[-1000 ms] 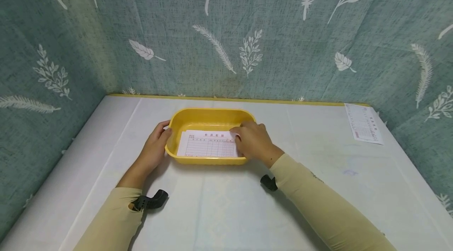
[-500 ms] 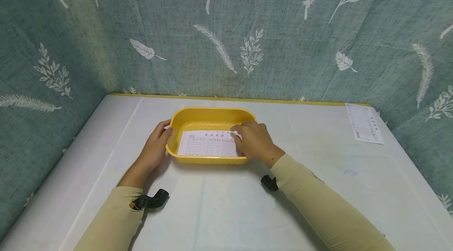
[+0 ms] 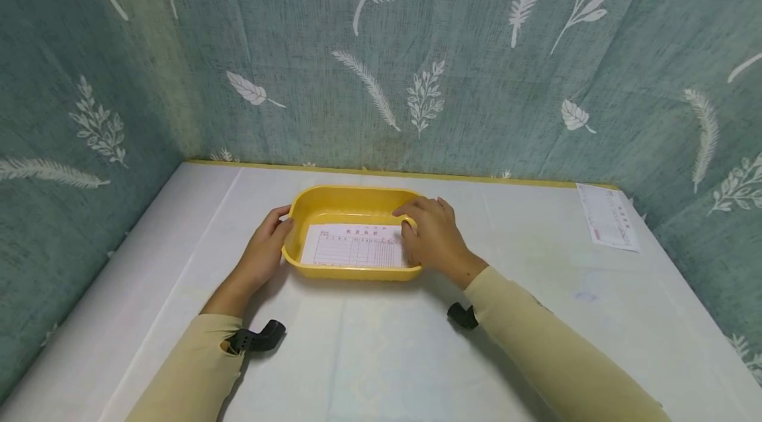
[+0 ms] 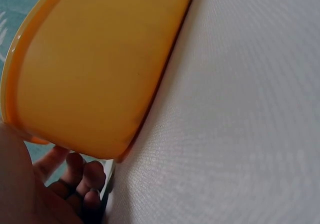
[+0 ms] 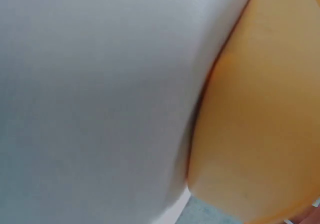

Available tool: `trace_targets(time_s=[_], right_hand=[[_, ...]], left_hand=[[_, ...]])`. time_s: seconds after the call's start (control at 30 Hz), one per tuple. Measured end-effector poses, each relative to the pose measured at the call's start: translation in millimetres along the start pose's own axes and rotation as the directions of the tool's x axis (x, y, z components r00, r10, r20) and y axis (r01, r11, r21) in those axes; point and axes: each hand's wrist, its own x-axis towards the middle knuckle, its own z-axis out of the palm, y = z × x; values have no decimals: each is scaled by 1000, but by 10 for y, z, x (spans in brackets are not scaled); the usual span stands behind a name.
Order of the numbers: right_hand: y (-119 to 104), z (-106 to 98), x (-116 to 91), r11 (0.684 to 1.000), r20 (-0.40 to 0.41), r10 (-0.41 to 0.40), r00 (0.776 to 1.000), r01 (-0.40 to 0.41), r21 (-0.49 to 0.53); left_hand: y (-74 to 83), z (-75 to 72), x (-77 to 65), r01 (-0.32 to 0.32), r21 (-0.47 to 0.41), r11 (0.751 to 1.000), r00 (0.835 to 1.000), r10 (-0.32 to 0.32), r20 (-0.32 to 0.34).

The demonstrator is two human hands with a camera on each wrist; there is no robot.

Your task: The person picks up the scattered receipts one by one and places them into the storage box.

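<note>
A yellow plastic basin (image 3: 351,272) stands on the white-covered table with a printed receipt pad (image 3: 351,250) lying in it. My left hand (image 3: 262,253) grips the basin's left end, thumb at the rim and fingers on the outside. In the left wrist view, bent fingers (image 4: 90,176) show below the basin wall. Reaching over the right end, my right hand (image 3: 437,237) has its thumb and index finger apart inside the basin, beside the pad's right edge. Yellow shows between them. The right wrist view shows mostly the basin's outer wall (image 5: 260,114).
A loose printed slip (image 3: 607,217) lies at the table's back right corner. Green leaf-patterned cloth (image 3: 297,32) hangs behind and along the sides. A yellow strip (image 3: 488,178) marks the table's back edge. Each wrist carries a black band.
The right thumb and index finger, close together at the pad's upper right corner, have spread apart, and that corner lies flatter. The left hand keeps its hold. The head view has shifted slightly.
</note>
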Motion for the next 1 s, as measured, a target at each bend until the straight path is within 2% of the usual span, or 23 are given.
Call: trace_targets(time_s=[0.1, 0.37, 0.6, 1.0], right_hand=[[18, -59, -43, 999, -37, -9, 999, 10, 39], [111, -220, -130, 979, -92, 61, 994, -41, 197], [359, -339, -207, 979, -116, 103, 988, -80, 186], [865, -600, -361, 974, -93, 197, 976, -184, 132]], left_hand=[[0, 3, -13, 1, -8, 1000, 1000, -1, 8], [-7, 0, -14, -7, -9, 1000, 1000, 7, -1], [-5, 13, -17, 3, -20, 1000, 1000, -3, -8], [7, 17, -9, -1, -2, 1000, 1000, 1, -5]])
